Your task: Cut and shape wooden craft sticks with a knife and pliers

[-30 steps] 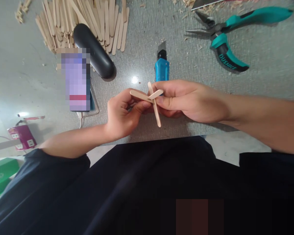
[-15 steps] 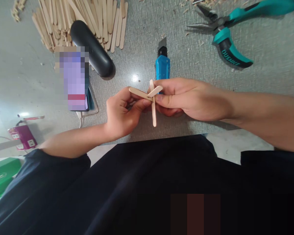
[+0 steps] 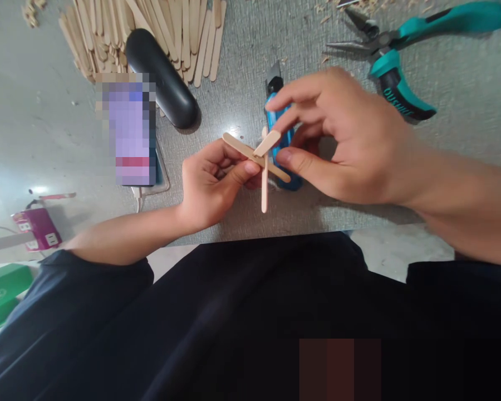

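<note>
Wooden sticks (image 3: 267, 144), three crossed, left fingers (image 3: 249, 169) pinching, one cutter (image 3: 272, 120)

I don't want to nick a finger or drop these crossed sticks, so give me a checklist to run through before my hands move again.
1. Left hand gripping the crossed sticks: ok, pinched between thumb and fingers near the crossing.
2. Crossing fully visible: not ok, the left thumb partly covers it.
3. Blade retracted: not ok, it projects from the blue utility knife, pointing away from the body.
4. Right hand clear of the knife: cannot tell, its fingers overlap the knife in this view.
5. Pliers apart from both hands: ok, they lie beyond the right hand.
</note>
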A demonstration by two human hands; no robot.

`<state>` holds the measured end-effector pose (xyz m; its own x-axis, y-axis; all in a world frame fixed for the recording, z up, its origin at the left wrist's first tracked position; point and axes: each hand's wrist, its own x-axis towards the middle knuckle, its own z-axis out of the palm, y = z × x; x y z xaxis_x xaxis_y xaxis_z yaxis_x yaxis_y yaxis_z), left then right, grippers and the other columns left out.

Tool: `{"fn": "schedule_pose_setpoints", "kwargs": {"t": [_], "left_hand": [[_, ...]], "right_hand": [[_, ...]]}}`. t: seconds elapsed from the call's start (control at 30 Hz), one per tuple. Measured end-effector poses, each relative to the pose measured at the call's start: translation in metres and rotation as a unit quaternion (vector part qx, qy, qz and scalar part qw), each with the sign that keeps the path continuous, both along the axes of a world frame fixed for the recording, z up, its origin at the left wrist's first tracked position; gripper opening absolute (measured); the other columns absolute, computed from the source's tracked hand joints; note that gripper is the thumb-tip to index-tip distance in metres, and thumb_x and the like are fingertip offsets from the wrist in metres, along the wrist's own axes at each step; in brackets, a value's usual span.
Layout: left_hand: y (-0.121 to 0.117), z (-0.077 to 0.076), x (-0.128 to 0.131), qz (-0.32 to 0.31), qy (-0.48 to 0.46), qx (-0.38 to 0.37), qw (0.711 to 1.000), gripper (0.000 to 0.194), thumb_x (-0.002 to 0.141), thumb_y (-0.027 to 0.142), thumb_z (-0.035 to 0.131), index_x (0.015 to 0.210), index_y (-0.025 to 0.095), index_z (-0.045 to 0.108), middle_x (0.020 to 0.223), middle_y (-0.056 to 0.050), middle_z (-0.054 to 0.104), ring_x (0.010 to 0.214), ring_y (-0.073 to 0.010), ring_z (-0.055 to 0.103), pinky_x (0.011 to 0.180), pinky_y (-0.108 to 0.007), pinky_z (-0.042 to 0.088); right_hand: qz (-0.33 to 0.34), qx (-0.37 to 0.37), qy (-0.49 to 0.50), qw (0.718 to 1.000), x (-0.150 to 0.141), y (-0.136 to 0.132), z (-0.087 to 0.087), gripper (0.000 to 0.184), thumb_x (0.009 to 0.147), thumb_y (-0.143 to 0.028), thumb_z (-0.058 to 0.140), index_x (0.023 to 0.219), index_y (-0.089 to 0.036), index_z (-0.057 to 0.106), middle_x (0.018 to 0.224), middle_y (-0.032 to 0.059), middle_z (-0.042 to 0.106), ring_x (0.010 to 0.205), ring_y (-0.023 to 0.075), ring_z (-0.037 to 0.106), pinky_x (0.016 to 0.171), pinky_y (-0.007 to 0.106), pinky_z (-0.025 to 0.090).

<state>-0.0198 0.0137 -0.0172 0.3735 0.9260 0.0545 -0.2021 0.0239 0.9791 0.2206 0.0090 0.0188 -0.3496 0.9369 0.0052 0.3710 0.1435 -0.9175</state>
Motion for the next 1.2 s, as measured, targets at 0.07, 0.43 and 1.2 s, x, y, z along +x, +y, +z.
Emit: {"fn": "schedule_pose_setpoints", "kwargs": {"t": [0.07, 0.43, 1.2], "left_hand": [[0.001, 0.001, 0.001, -0.006, -0.010, -0.013, 1.000, 0.032, 0.104, 0.049, 0.092, 0.096, 0.022, 0.076, 0.083, 0.003, 0.087, 0.069, -0.0142, 0.086, 0.064, -0.026, 0.073], [0.006, -0.002, 0.003, -0.068, -0.071, -0.118, 0.988, 0.040, 0.101, 0.052, 0.096, 0.097, 0.022, 0.071, 0.084, 0.006, 0.088, 0.062, -0.0106, 0.083, 0.055, -0.018, 0.064], [0.012, 0.002, 0.001, -0.083, -0.020, -0.132, 0.988, 0.047, 0.098, 0.061, 0.096, 0.090, 0.019, 0.075, 0.082, -0.002, 0.087, 0.054, -0.0094, 0.073, 0.045, -0.021, 0.054]], "right_hand": [[0.013, 0.101, -0.051, 0.993, 0.002, 0.002, -0.003, 0.045, 0.109, -0.029, 0.080, 0.151, -0.032, 0.068, 0.125, 0.0006, 0.084, 0.085, 0.0157, 0.079, 0.079, 0.032, 0.061], [0.051, 0.232, -0.156, 0.959, 0.005, 0.013, -0.018, 0.020, 0.121, -0.040, 0.052, 0.112, -0.030, 0.067, 0.109, 0.0051, 0.074, 0.095, 0.0238, 0.074, 0.086, 0.042, 0.062], [-0.013, 0.151, -0.147, 0.977, -0.003, 0.003, -0.012, 0.020, 0.118, -0.040, 0.059, 0.106, -0.027, 0.070, 0.093, 0.0049, 0.076, 0.084, 0.0235, 0.074, 0.088, 0.040, 0.063]]}}
